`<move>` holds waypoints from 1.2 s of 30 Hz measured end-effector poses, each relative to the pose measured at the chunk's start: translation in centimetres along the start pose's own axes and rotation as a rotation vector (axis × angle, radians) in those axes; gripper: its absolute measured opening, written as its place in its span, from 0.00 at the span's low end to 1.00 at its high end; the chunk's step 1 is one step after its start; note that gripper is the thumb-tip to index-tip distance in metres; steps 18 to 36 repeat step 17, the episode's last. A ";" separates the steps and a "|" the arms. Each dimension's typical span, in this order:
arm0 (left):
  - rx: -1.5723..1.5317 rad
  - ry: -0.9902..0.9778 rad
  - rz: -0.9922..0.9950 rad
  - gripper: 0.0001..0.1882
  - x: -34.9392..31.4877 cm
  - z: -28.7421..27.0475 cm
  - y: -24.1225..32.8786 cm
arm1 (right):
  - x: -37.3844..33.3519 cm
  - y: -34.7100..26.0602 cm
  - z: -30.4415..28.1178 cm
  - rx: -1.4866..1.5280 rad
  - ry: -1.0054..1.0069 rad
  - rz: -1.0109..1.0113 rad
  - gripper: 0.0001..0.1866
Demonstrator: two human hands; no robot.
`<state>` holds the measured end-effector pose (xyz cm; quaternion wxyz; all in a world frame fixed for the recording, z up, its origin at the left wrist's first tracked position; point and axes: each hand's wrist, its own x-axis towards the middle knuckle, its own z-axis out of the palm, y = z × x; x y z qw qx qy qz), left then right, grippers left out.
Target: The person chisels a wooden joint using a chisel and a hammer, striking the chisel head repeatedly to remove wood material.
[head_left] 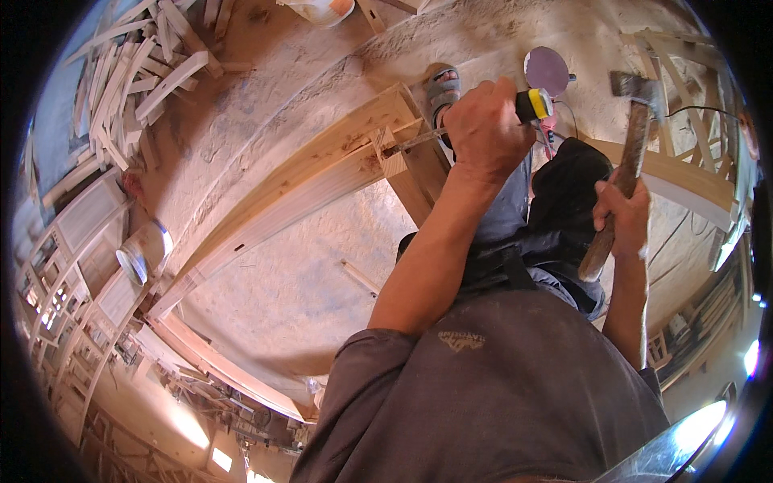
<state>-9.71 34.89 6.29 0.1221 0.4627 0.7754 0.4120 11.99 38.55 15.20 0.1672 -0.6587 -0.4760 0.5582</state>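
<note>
My left hand is closed round a chisel with a black and yellow handle. The chisel's thin blade comes out on the left side of my fist, its tip at a dark slot in the short wooden crosspiece. That crosspiece joins a long pale wooden beam, part of a large wooden frame. To the right, my right hand grips a hammer by its worn wooden handle. The hammer is raised with its metal head uppermost, apart from the chisel and slightly blurred.
Scrap wood strips lie heaped at the far left. A white bucket stands by the frame's left end. Beyond my knees is a power tool with a round purple disc and a cord. More wooden framework stands at the right.
</note>
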 end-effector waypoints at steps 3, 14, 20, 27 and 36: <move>0.037 -0.088 -0.038 0.11 0.1 0.5 0.6 | 0.4 -2.4 0.1 0.064 -0.014 -0.076 0.14; 0.078 -0.152 -0.113 0.15 0.8 1.0 0.0 | -0.6 -2.5 1.7 -0.054 -0.021 -0.007 0.12; 0.072 -0.111 -0.100 0.17 0.4 0.8 -0.6 | -0.9 -2.4 2.0 -0.061 -0.031 0.021 0.12; 0.072 -0.111 -0.100 0.17 0.4 0.8 -0.6 | -0.9 -2.4 2.0 -0.061 -0.031 0.021 0.12; 0.072 -0.111 -0.100 0.17 0.4 0.8 -0.6 | -0.9 -2.4 2.0 -0.061 -0.031 0.021 0.12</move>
